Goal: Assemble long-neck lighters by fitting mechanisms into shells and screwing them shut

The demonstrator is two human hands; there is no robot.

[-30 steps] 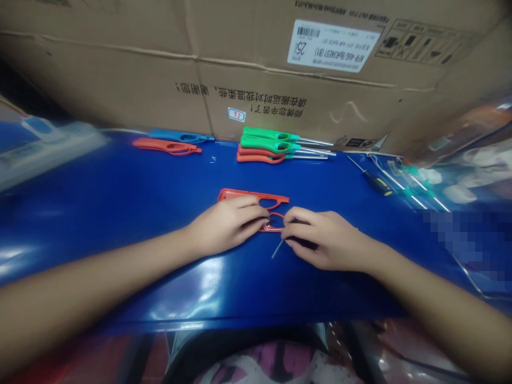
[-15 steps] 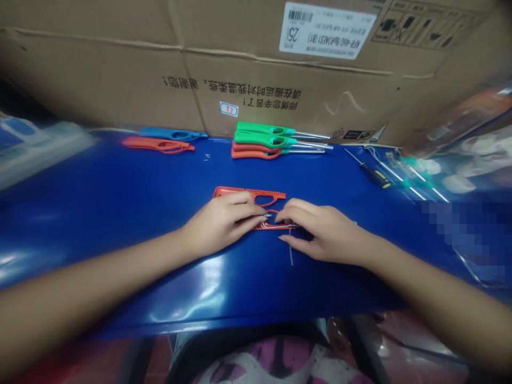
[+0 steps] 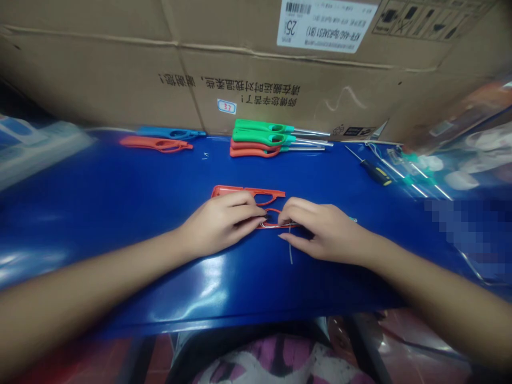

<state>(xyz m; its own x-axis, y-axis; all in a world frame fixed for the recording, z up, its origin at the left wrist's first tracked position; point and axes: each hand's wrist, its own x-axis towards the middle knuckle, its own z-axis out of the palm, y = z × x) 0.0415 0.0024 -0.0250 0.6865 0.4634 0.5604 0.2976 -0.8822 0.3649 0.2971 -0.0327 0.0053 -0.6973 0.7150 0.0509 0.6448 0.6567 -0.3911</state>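
Just nearside of the loose orange half-shell [image 3: 256, 192], the wired orange half [image 3: 269, 228] sits between both hands. Left hand [image 3: 218, 221] pinches nearly closed — on what, can't tell; right hand [image 3: 326, 229] is half-curled, thumb apart, any grip hidden. I'd keep the white wire [image 3: 277, 225] flat — no kinks.

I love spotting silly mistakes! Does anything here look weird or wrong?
Yes: the writing on the cardboard box is upside down, as if flipped. Tiny pale slivers also lie loose on the blue table.

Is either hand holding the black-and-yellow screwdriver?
No, the screwdriver lies on the blue table, beyond and clear of both the left hand and the right hand.
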